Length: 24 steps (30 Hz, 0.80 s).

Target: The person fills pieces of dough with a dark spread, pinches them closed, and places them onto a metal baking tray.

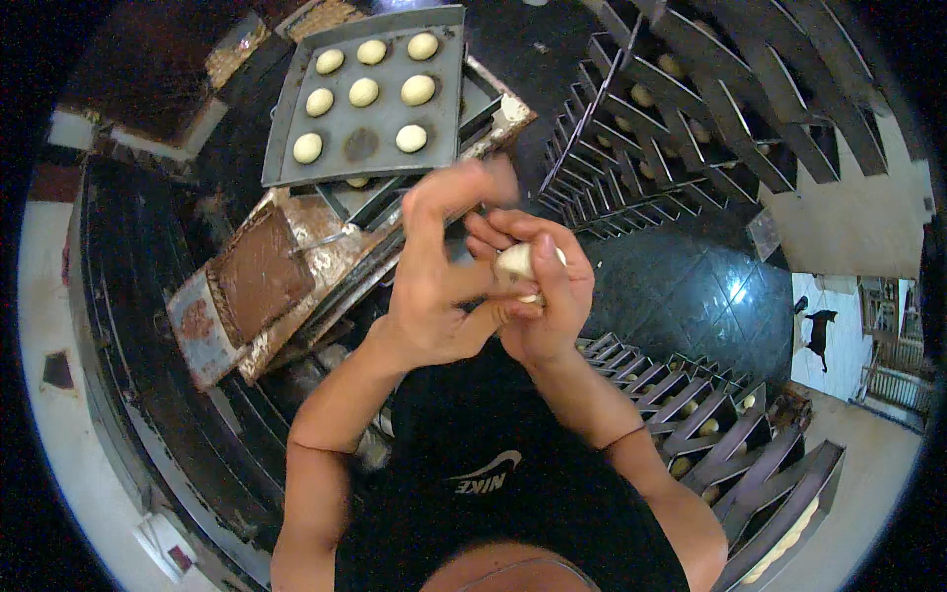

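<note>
A piece of pale dough point(515, 264) is held between my two hands in front of my chest. My right hand point(557, 281) cups it, with the fingers and thumb curled round it. My left hand point(434, 281) presses at the dough with its thumb and a finger; its upper fingers are raised and smeared by motion. Just beyond my hands is a grey metal tray point(335, 163) with several round dough balls point(364, 93) set apart on it. At left lies a rectangular pan of brown paste point(261, 271), with a thin metal tool point(330, 239) at its edge.
The tray rests on other trays over a worn, floury table point(306, 326). Tall racks of trays with dough balls stand at the far right point(681, 109) and near right point(710, 424). Dark shiny floor tiles point(681, 286) lie between them. A dark animal point(818, 335) is farther right.
</note>
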Tool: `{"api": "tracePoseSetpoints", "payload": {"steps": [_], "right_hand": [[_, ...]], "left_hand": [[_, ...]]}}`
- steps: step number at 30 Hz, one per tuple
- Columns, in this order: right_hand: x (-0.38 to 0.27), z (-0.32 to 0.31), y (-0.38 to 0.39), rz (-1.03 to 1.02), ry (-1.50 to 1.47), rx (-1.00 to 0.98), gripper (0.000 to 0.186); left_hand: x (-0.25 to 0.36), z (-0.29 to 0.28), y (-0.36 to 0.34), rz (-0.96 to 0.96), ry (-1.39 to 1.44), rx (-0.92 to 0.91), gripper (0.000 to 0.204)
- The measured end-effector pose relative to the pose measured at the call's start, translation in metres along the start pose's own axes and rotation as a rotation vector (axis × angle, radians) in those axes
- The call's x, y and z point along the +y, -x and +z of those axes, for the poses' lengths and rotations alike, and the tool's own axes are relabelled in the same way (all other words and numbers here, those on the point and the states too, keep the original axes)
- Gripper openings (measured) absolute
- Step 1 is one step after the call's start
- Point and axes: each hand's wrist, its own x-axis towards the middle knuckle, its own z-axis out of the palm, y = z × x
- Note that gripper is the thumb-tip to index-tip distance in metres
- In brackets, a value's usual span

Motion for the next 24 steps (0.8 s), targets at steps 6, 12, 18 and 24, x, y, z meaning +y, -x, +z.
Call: {"api": "tracePoseSetpoints", "payload": {"steps": [6, 12, 18, 24], "right_hand": [[0.026, -0.020, -0.027, -0.068, -0.043, -0.144, 0.030], [0.094, -0.014, -0.062, 0.025, 0.042, -0.088, 0.026], [0.210, -0.013, -0.142, 0.278, 0.750, -0.080, 0.023], [0.353, -0.021, -0.260, -0.303, 1.784, -1.182, 0.054]], "left_hand": [[-0.049, 0.012, -0.015, -0.608, 0.915, -0.199, 0.111], [-0.121, -0.016, 0.011, -0.842, 1.224, -0.027, 0.096], [-0.231, -0.080, 0.069, -1.084, 0.756, 0.562, 0.058], [-0.302, -0.167, 0.100, -0.832, 0.258, 0.651, 0.043]]}}
